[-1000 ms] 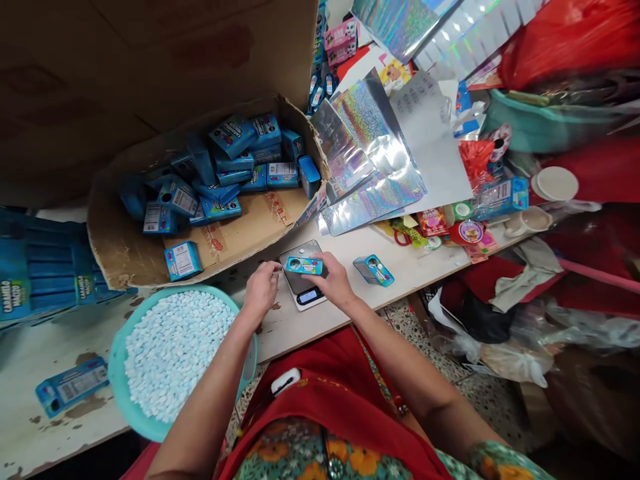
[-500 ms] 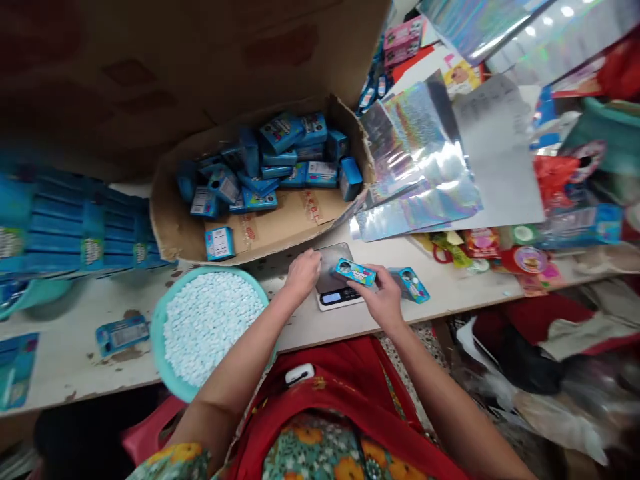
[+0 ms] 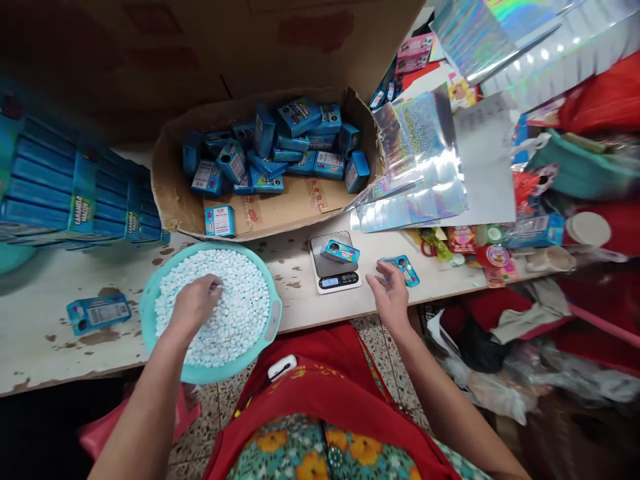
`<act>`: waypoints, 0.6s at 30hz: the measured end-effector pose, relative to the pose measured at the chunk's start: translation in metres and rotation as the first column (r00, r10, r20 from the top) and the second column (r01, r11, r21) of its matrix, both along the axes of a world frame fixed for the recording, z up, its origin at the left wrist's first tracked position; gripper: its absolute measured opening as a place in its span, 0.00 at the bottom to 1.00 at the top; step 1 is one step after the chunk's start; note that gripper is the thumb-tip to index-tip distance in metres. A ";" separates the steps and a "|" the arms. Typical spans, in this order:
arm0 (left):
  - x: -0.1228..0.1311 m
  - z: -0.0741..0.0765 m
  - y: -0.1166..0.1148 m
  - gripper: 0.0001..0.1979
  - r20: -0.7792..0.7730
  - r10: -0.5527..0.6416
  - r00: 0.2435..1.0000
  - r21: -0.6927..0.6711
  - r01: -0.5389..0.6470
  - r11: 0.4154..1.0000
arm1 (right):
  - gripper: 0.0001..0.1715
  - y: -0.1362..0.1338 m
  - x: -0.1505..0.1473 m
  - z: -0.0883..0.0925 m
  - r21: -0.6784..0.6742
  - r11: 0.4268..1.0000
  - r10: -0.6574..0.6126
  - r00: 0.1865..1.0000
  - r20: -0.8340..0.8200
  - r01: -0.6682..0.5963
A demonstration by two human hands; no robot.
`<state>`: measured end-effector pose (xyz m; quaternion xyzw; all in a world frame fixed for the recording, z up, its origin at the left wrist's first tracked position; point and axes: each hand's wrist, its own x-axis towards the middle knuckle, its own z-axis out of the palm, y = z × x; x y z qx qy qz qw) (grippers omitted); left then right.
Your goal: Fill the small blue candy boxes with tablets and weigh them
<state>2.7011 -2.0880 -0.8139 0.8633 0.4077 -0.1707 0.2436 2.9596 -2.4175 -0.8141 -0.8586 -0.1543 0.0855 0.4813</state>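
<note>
My left hand (image 3: pixel 196 305) is over a turquoise basin (image 3: pixel 275 308) heaped with small white candies (image 3: pixel 245 320). Its fingers are curled together at the heap, and whatever they grip is hidden. A blue candy box (image 3: pixel 341 251) lies on the steel plate of a small digital scale (image 3: pixel 336 281), whose display is lit. To the right of the scale, my right hand (image 3: pixel 391 293) is held with fingers apart and nothing in it. Just behind its fingertips rests another blue box (image 3: pixel 408 272) on the table.
Behind the scale stands an open cardboard carton (image 3: pixel 270 227) with several blue boxes inside. Stacked blue boxes (image 3: pixel 75 187) rise at the left, and a flat blue box (image 3: pixel 100 313) lies nearby. Shiny holographic sheets (image 3: pixel 425 160) and sweet packets (image 3: pixel 463 240) cover the right side.
The blue box has left my right hand and now lies on the scale. My left hand has moved from the scale leftward to the basin. My right hand has drawn back and opened.
</note>
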 end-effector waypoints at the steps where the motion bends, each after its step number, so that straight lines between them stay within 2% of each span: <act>1: 0.000 0.002 0.000 0.14 0.001 0.009 1.000 -0.023 -0.009 1.000 | 0.23 -0.005 -0.004 0.001 -0.006 1.000 -0.015 1.000 -0.020 0.015; 4: -0.006 0.010 0.003 0.14 0.018 0.043 0.999 -0.089 -0.041 0.995 | 0.23 -0.015 -0.014 0.001 -0.006 0.998 -0.061 0.993 -0.099 0.061; 8: -0.015 0.014 0.007 0.20 0.050 0.157 0.986 -0.156 -0.147 0.977 | 0.24 -0.019 -0.023 -0.005 0.023 0.992 -0.116 0.974 -0.193 0.122; 9: -0.015 0.014 0.007 0.22 0.056 0.146 0.988 -0.161 -0.135 0.978 | 0.24 -0.019 -0.024 -0.006 0.030 0.992 -0.117 0.970 -0.211 0.126; 11: -0.014 0.012 0.006 0.23 0.054 0.048 0.997 -0.149 -0.040 0.988 | 0.23 -0.020 -0.025 -0.009 0.042 0.992 -0.106 0.963 -0.247 0.120; 14: -0.009 0.009 0.004 0.17 0.007 -0.106 0.994 -0.119 0.106 0.987 | 0.23 -0.023 -0.025 -0.011 0.051 0.992 -0.093 0.955 -0.283 0.112; 18: -0.010 0.009 0.003 0.14 -0.034 -0.102 0.994 -0.113 0.097 0.989 | 0.24 -0.027 -0.026 -0.013 0.047 0.991 -0.106 0.948 -0.301 0.125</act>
